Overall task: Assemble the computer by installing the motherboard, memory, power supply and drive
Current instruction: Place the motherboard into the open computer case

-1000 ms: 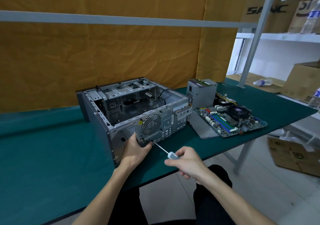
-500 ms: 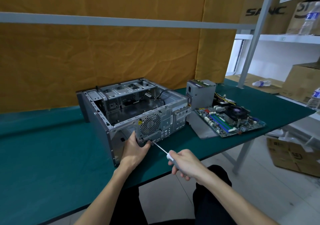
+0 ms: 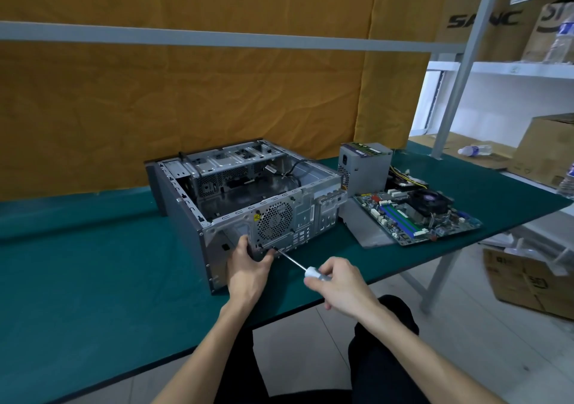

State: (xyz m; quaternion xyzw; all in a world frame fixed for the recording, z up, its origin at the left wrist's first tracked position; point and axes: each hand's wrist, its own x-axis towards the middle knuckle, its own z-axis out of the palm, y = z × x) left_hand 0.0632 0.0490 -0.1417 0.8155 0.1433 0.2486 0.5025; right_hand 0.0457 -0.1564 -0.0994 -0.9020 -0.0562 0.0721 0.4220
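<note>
An open grey computer case [image 3: 236, 186] lies on its side on the green table [image 3: 77, 264], its rear panel with the round fan grille facing me. My left hand [image 3: 248, 267] grips the lower rear edge of the case beside the grille. My right hand [image 3: 338, 282] holds a white-handled screwdriver [image 3: 298, 265] whose tip touches the rear panel just under the grille. A grey power supply [image 3: 365, 170] stands right of the case. The motherboard [image 3: 416, 214], with a fan cooler and blue-green memory slots, lies flat in front of it.
A grey metal panel [image 3: 369, 233] lies under the motherboard's left edge. Yellow cables [image 3: 407, 180] trail behind the power supply. An orange curtain hangs behind the table. Shelves with cardboard boxes and water bottles [image 3: 473, 150] stand at the right; a box [image 3: 528, 279] sits on the floor.
My right hand has shifted its grip on the screwdriver handle while the tip stays at the same spot on the rear panel. My left hand and the case have not moved.
</note>
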